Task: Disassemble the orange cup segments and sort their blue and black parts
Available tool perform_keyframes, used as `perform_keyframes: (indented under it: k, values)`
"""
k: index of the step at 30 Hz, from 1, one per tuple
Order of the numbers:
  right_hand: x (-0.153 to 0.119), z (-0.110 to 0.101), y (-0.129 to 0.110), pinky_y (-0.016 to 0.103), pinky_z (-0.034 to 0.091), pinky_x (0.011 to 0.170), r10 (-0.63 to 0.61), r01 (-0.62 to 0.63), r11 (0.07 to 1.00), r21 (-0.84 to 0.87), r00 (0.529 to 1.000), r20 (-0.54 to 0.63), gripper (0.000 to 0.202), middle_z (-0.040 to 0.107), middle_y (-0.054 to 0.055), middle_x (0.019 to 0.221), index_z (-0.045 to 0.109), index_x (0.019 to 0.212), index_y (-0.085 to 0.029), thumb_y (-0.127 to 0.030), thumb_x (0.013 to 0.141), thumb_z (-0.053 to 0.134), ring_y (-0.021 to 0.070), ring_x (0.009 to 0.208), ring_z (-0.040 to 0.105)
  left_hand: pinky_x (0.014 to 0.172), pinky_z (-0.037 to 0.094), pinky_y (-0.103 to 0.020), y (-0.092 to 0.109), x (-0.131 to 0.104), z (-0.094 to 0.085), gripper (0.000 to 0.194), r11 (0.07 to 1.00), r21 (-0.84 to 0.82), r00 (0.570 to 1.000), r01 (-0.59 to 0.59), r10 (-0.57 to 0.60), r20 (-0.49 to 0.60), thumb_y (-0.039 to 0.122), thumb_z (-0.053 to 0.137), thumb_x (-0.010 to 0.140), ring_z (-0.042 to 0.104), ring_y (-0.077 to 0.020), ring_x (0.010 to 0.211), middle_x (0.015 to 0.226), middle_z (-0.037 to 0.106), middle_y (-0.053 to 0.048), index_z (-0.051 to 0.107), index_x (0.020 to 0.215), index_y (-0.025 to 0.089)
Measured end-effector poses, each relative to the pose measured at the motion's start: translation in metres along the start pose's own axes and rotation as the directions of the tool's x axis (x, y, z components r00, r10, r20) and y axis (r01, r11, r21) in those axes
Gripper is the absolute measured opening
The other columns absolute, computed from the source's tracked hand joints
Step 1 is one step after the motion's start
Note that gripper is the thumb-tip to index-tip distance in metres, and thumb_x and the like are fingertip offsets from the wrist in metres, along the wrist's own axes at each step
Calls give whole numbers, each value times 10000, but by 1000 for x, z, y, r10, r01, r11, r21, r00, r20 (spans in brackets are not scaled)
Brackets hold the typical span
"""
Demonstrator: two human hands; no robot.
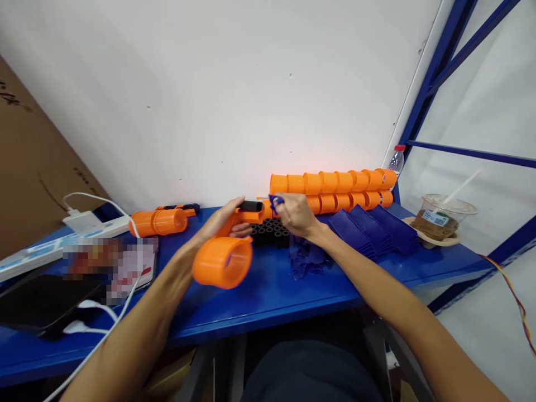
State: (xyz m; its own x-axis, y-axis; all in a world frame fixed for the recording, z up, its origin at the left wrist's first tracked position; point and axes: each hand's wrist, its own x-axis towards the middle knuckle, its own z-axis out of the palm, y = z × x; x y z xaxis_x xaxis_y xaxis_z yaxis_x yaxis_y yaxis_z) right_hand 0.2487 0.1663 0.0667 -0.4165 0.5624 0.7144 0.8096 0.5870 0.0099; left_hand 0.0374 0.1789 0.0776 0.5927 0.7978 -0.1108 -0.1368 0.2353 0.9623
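Note:
My left hand [228,219] is closed around the grip of an orange plastic device with a black cylinder [250,206] at its top. An orange ring-shaped cup [223,262] hangs from it below my wrist. My right hand [296,214], fingers curled, pinches a small dark blue piece [275,202] just right of the device. Behind the hands lie black tubes with round holes [270,230], partly hidden. Under my right wrist is a pile of small dark blue cut-out parts [309,259]. Beyond it, orange cups [335,182] lie nested in two long rows.
Stacks of dark blue sheets [360,230] lie right of centre on the blue table [251,318]. A drink cup with straw [438,219] and a bottle [397,159] stand at right. Another orange device [161,221], a power strip [100,231], cables and a dark phone [50,301] occupy the left.

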Motion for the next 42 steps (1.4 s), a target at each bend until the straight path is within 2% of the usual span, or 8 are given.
perform_keyframes:
  k: [7,11,15,25,29,34,37,42]
  values:
    - [4,-55,46,279,355,620,352,-308,922,233,919,-179,411,553,-9,601,617,671,-177,-345,1029,505,119,595,492,430,423,-193,15,-10,2,392,938,-290,976,-191,150,-159,433,374,1062,391,-103,393,500,378,33,593,863,176]
    - [-2,-73,73,267,336,600,431,-457,879,133,883,187,259,569,-21,573,625,594,-168,-257,820,712,109,595,496,401,391,-195,13,-4,-1,389,924,-329,968,-197,131,-213,411,320,1074,361,-96,377,518,404,31,562,875,181]
    - [-11,-81,82,263,347,558,423,-510,859,-53,646,636,167,586,-18,551,641,573,-177,-164,709,738,117,560,518,420,394,-195,11,-4,-4,367,934,-285,968,-214,165,-187,401,331,1077,364,-94,397,514,391,33,560,901,174]
    - [-12,-73,52,288,391,531,479,-501,831,-240,426,767,235,693,41,611,582,547,-192,-99,719,713,162,547,596,438,442,-209,4,-1,-4,325,941,-206,946,-269,218,-241,433,452,1035,383,-100,400,518,382,39,608,922,172]
    - [-10,-70,56,264,418,579,394,-551,835,-20,571,720,75,710,13,655,688,746,-176,-110,779,707,145,590,622,404,415,-217,4,0,-4,340,942,-220,954,-255,207,-218,457,471,1020,379,-106,383,516,389,43,626,933,167]
    - [-2,-50,31,289,433,719,407,-418,906,59,903,139,369,669,32,700,620,697,-183,-305,1030,517,164,718,622,379,364,-213,2,-1,2,366,960,-205,972,-192,158,-172,492,493,1003,385,-112,378,486,372,39,600,844,181]
    - [-3,-31,-1,305,465,780,302,-282,944,174,948,-98,272,701,59,859,629,817,-198,-268,1035,482,191,838,642,371,317,-207,-2,2,5,414,974,-160,981,-161,139,-136,554,546,970,329,-94,364,464,343,48,585,795,181]
    - [-7,-10,-38,310,503,800,180,-125,940,316,972,-150,102,684,68,1017,637,954,-212,-289,994,583,193,890,638,386,266,-176,-11,7,9,435,971,-98,973,-219,211,-93,581,653,905,309,-73,385,455,346,53,585,777,171]
